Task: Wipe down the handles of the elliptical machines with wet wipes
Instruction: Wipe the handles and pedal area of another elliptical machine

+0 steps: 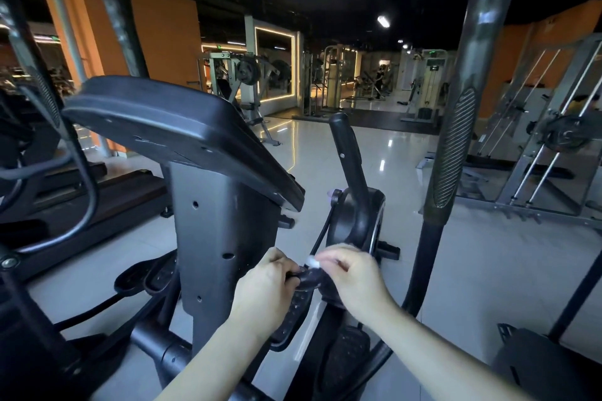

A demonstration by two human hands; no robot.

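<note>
My left hand (264,283) grips a small dark pack (308,278), low in the middle of the view. My right hand (353,273) pinches a small white piece, apparently a wet wipe (312,260), at the pack's top edge. Both hands are in front of the elliptical's grey column (221,238). The long right handle with its ribbed grip (452,146) rises just to the right of my hands. A short black fixed handle (347,153) stands behind them. The left handle (42,91) is at the far left, blurred.
The black console (182,127) overhangs the column at upper left. Pedals (156,273) lie low beside the column. A treadmill (97,192) stands at the left, and weight racks (553,146) at the right. Glossy floor (374,146) stretches ahead toward distant gym machines.
</note>
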